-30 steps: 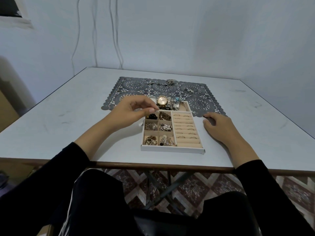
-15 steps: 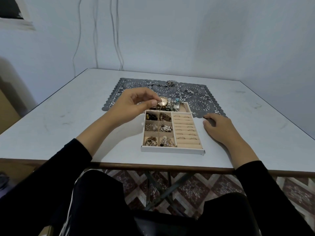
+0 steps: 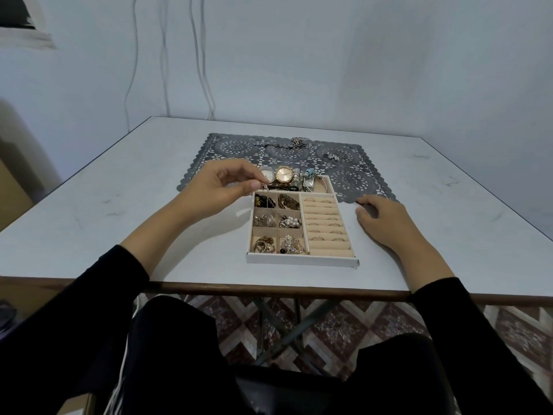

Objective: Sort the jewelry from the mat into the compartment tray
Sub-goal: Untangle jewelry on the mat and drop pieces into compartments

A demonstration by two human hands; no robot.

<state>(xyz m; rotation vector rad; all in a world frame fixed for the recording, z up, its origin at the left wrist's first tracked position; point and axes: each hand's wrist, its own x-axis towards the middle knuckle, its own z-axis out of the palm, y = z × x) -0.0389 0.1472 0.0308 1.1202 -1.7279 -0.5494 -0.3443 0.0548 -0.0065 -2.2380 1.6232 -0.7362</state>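
The left hand (image 3: 221, 187) hovers at the far left corner of the compartment tray (image 3: 300, 259), thumb and forefinger pinched on a small silvery piece (image 3: 264, 186), too small to identify. The right hand (image 3: 380, 218) lies flat and empty on the bench (image 3: 119, 223), just right of the tray. More jewelry (image 3: 294, 142) waits on the lace mat (image 3: 236, 148) beyond the tray. To do this step well, I'd lower the grip right over a matching cell before letting go, clear of the watches (image 3: 284, 175) at the tray's far end.
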